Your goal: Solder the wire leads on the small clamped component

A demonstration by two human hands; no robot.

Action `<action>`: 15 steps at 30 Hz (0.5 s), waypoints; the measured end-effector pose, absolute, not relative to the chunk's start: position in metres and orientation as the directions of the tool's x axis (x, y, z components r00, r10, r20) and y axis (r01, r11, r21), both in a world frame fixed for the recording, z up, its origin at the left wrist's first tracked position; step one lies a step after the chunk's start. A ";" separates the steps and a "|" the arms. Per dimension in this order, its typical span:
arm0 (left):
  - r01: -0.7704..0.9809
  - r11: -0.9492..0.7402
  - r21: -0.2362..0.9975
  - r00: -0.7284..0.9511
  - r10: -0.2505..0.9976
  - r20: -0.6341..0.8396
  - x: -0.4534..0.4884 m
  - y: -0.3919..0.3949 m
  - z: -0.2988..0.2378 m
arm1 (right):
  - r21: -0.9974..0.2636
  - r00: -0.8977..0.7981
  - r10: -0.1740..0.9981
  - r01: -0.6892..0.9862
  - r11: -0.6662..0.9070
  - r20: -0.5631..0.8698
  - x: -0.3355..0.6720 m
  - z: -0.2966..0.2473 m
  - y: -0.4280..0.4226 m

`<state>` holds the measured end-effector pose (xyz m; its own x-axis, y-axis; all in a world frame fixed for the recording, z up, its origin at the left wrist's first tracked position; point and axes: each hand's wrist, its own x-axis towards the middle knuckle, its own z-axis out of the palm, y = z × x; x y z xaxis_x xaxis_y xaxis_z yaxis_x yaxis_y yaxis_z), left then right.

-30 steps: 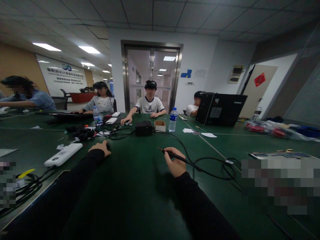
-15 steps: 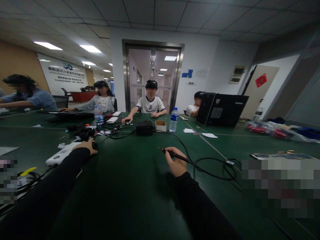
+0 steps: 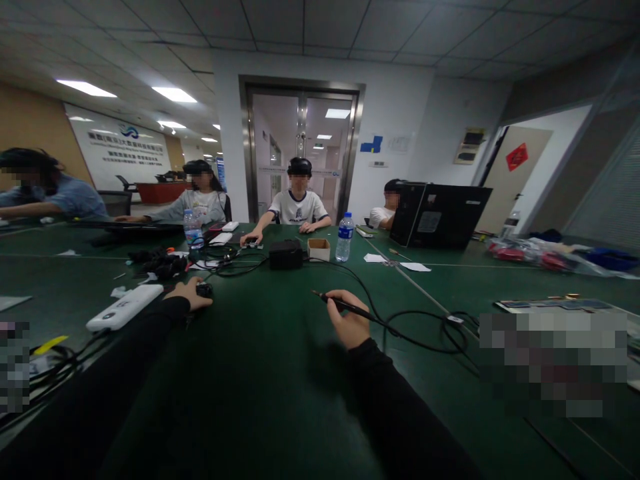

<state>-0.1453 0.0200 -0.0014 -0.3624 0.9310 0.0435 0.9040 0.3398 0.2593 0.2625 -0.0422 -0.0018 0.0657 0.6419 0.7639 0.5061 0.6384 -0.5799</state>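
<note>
My right hand is wrapped round a black soldering iron, held like a pen above the green table. The iron's pointed tip faces left and its cable trails off to the right. To the left, my left hand is closed on a small black object, whose kind I cannot make out. A white power strip lies beside my left wrist. Beyond both hands stand a black box with a cord and a small open cardboard box.
A water bottle stands near the cardboard box, another bottle further left. Tangled black cables lie past my left hand. At right are a computer case and a flat panel. Several people sit around the table.
My left hand has moved right, away from the power strip and cable heap, with the small black object in it. My right hand holds the soldering iron much as before. The view has shifted slightly.
</note>
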 end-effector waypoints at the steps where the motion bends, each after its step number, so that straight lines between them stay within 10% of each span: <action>1: 0.911 0.322 0.258 -0.339 0.941 0.021 -0.133 0.018 -0.001 | -0.581 0.067 0.642 0.504 0.639 0.764 0.263 -0.002 -0.042; 15: 0.929 -0.025 0.370 0.017 0.999 0.027 0.068 -0.017 0.003 | -0.569 0.071 0.627 0.508 0.647 0.776 0.263 0.001 -0.043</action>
